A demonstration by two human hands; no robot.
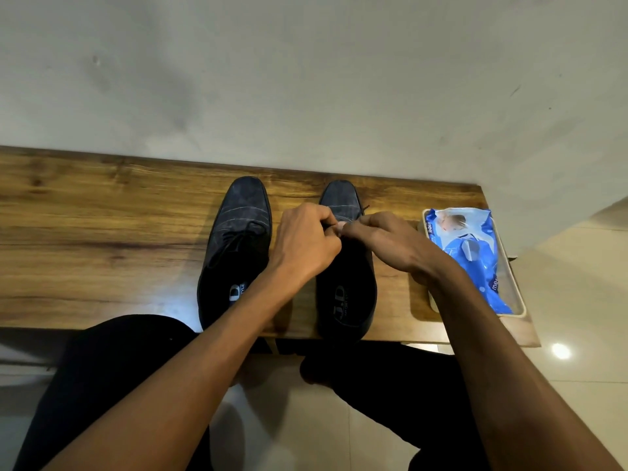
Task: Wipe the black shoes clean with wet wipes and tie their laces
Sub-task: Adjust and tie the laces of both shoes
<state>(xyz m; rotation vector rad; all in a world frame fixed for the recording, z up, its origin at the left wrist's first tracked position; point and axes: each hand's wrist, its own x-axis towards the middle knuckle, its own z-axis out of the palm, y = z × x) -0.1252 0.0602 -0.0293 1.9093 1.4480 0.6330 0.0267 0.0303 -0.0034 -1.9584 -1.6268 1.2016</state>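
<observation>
Head view: both hands, left hand [306, 244] and right hand [387, 241], are pinching lace ends over the right shoe [346, 283], lying toe-away on the bench [102, 232] directly beneath them, while the laced left shoe [234, 253] is sitting beside, nearer the left hand.

Both hands — left hand [307, 241], right hand [390, 241] — pinch the lace [365, 209] over the right shoe [346, 294] on the tabletop [102, 232], beside the left shoe [234, 253].

Black shoes [234, 246] with faint grey check, blue wipes pack [472, 253], brown wood-grain table [102, 232]
</observation>
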